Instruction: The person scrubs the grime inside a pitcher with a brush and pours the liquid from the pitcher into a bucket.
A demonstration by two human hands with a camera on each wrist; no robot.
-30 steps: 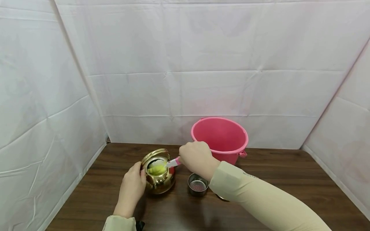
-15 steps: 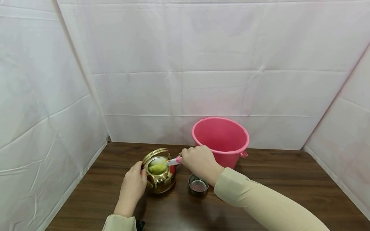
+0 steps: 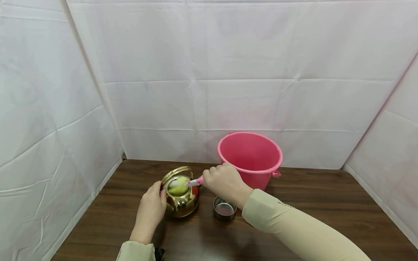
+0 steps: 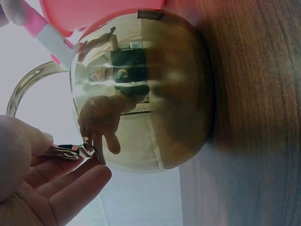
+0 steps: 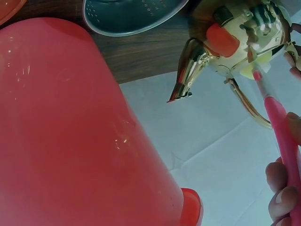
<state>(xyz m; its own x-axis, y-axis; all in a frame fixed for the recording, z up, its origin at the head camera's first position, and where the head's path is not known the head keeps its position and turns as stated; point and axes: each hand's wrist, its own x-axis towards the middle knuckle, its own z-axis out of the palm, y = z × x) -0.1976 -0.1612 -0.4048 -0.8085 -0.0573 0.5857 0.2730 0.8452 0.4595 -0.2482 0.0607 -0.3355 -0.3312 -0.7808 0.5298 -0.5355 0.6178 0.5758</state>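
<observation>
A shiny gold kettle (image 3: 183, 207) stands lidless on the table, its arched handle (image 3: 176, 172) raised. My left hand (image 3: 149, 209) holds the near end of that handle; in the left wrist view the thumb and fingers pinch the handle's metal joint (image 4: 66, 151). My right hand (image 3: 226, 182) grips the pink-and-white stick (image 5: 281, 125) of a cleaning brush. The brush's yellow-and-white head (image 3: 177, 187) sits inside the kettle's mouth, its lower part hidden. In the right wrist view the kettle's spout (image 5: 187, 70) points toward the bucket's side.
Behind my right hand is a pink bucket (image 3: 277, 159). A small steel strainer cup (image 3: 224, 211) with a perforated bottom stands between kettle and right forearm. The dark wooden table (image 3: 310, 195) is walled by white sheets (image 3: 245, 65). A black item (image 3: 159, 253) shows beside my left cuff.
My right hand has shifted slightly down and right, and the brush head has moved a little in the kettle's mouth. My left hand keeps its hold on the handle.
</observation>
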